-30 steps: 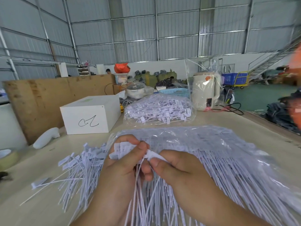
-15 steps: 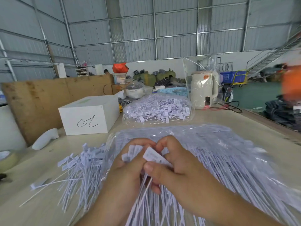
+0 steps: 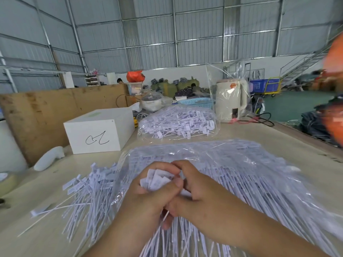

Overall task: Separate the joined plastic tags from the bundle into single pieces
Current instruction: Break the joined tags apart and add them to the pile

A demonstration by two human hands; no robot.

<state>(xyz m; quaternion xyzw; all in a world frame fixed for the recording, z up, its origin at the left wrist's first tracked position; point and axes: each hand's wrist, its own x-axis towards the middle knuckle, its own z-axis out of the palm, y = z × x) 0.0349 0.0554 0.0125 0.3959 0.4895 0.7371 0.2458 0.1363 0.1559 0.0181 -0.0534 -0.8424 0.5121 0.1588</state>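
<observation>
My left hand (image 3: pixel 148 199) grips a small bundle of joined white plastic tags (image 3: pixel 156 179), whose flat heads stick up above its thumb while the thin tails hang down below both hands. My right hand (image 3: pixel 200 193) is pressed against the left, fingers curled over the tag heads from the right. Beneath both hands lies a large clear bag of white tags (image 3: pixel 250 175), spread across the table. A loose pile of single tags (image 3: pixel 89 193) lies to the left of my hands.
A white box (image 3: pixel 98 132) with a scribble stands at the back left, a second bag of tags (image 3: pixel 178 123) behind the big one, and a wrapped kettle (image 3: pixel 232 101) further back. A tape roll (image 3: pixel 6 181) sits at the left edge. A blurred orange shape (image 3: pixel 334 89) is at the right.
My two hands have closed together over the tag heads; the right hand's fingers, earlier pinching one tag apart from the bundle, now curl over the top of it.
</observation>
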